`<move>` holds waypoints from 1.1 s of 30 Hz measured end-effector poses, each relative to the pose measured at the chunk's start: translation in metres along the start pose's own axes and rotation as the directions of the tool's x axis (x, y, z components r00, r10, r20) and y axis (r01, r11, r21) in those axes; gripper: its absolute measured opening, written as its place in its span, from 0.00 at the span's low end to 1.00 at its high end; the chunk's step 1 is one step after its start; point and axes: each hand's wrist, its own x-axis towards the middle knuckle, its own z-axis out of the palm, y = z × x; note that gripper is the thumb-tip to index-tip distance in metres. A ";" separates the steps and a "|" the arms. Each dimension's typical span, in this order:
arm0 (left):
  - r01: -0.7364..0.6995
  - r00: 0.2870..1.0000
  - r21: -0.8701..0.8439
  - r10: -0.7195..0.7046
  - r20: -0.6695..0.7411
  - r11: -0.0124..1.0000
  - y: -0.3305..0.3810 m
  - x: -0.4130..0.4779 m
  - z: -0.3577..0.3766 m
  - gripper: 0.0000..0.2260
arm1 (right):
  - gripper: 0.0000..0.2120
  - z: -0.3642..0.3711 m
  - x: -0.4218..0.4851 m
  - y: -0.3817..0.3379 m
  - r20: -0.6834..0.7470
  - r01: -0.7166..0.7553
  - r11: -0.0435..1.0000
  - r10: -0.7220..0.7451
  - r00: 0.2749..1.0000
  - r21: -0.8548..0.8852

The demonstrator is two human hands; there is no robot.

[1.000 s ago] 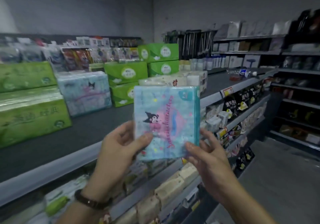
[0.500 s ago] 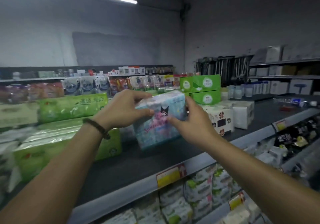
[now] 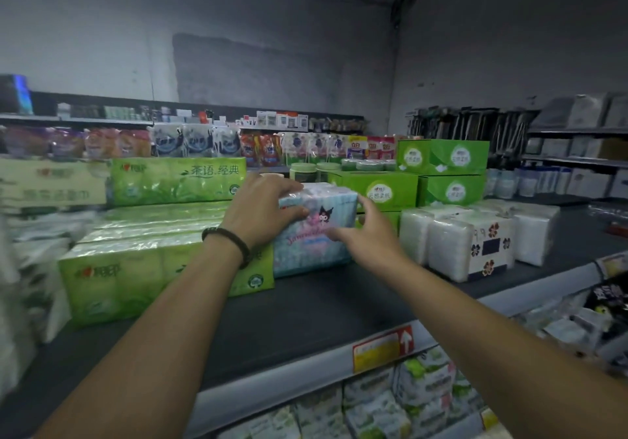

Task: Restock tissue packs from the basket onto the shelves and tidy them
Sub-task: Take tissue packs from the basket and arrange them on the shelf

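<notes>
- We saw two forearms, the left arm and the right arm, bare along all the length that showed.
- We saw the left hand and the right hand bare as well.
- On the left wrist we noted a bracelet: dark, nearly black, a single band round the wrist.
- Its surface looked ribbed or knotted, like braided cord or small beads; we could not tell which.
- It sat snug, just behind the hand.
- The fingernails were too blurred for us to describe.
</notes>
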 end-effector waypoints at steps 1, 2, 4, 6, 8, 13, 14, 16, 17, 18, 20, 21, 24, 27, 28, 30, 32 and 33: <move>-0.012 1.000 0.046 0.012 -0.007 0.999 -0.002 -0.001 0.001 0.25 | 0.39 0.001 -0.003 0.002 0.017 0.013 1.000 -0.013 1.000 -0.016; -0.018 1.000 0.083 0.018 -0.004 0.996 -0.004 -0.001 0.002 0.24 | 0.40 0.002 -0.004 0.003 0.038 0.023 0.999 -0.022 0.999 -0.032; -0.017 1.000 0.139 0.016 0.010 0.990 -0.006 -0.003 0.005 0.25 | 0.38 0.002 -0.007 0.005 0.093 0.007 1.000 -0.004 0.996 -0.026; -0.001 1.000 0.162 0.001 -0.001 0.987 -0.004 -0.006 0.007 0.26 | 0.40 0.000 -0.009 0.007 0.150 -0.027 0.999 0.031 0.988 -0.033; 0.024 1.000 0.153 -0.022 -0.014 0.988 -0.002 -0.008 0.007 0.26 | 0.35 -0.005 -0.011 0.008 0.184 -0.044 0.998 0.051 0.982 -0.038; 0.029 1.000 0.184 -0.027 -0.015 0.983 0.006 -0.012 0.006 0.25 | 0.38 -0.024 -0.035 0.008 0.143 -0.027 0.996 0.040 0.989 -0.087; 0.028 1.000 0.194 -0.024 -0.020 0.981 0.008 -0.013 0.004 0.26 | 0.39 -0.029 -0.042 0.009 0.126 -0.028 0.994 0.041 0.991 -0.102; 0.009 0.999 0.234 0.000 -0.041 0.972 0.017 -0.014 -0.002 0.27 | 0.32 -0.044 -0.061 0.013 0.122 -0.014 0.998 0.023 0.992 -0.068; -0.011 0.998 0.253 0.026 -0.054 0.967 0.025 -0.014 -0.007 0.27 | 0.26 -0.053 -0.073 0.018 0.116 0.013 0.999 -0.009 0.993 -0.033; -0.038 0.996 0.259 0.056 -0.062 0.965 0.035 -0.013 -0.011 0.25 | 0.20 -0.063 -0.086 0.022 0.094 0.040 0.999 -0.039 0.995 -0.013; -0.111 0.992 0.215 0.122 -0.042 0.970 0.062 -0.016 -0.018 0.22 | 0.12 -0.081 -0.114 0.036 0.029 0.089 0.995 -0.090 0.996 0.040; -0.165 0.985 0.164 0.172 -0.027 0.972 0.079 -0.021 -0.019 0.20 | 0.09 -0.089 -0.129 0.046 -0.007 0.107 0.991 -0.107 0.994 0.075; -0.310 0.951 -0.059 0.310 -0.009 0.949 0.137 -0.061 -0.005 0.12 | 0.05 -0.105 -0.172 0.085 -0.129 0.132 0.975 -0.110 0.985 0.178; -0.389 0.907 -0.315 0.420 0.035 0.866 0.194 -0.134 0.040 0.07 | 0.10 -0.110 -0.220 0.141 -0.217 0.077 0.964 -0.020 0.976 0.254; -0.381 0.888 -0.394 0.450 0.097 0.836 0.208 -0.163 0.063 0.07 | 0.11 -0.110 -0.238 0.163 -0.235 0.026 0.967 0.035 0.971 0.253; -0.286 0.831 -0.505 0.473 0.292 0.815 0.227 -0.223 0.120 0.12 | 0.11 -0.105 -0.278 0.217 -0.220 -0.126 0.958 0.185 0.958 0.259; -0.136 0.716 -0.531 0.454 0.531 0.837 0.233 -0.291 0.189 0.17 | 0.14 -0.096 -0.326 0.282 -0.154 -0.334 0.913 0.374 0.915 0.236; -0.075 0.664 -0.521 0.432 0.610 0.850 0.230 -0.326 0.226 0.20 | 0.17 -0.088 -0.352 0.319 -0.119 -0.456 0.864 0.486 0.866 0.214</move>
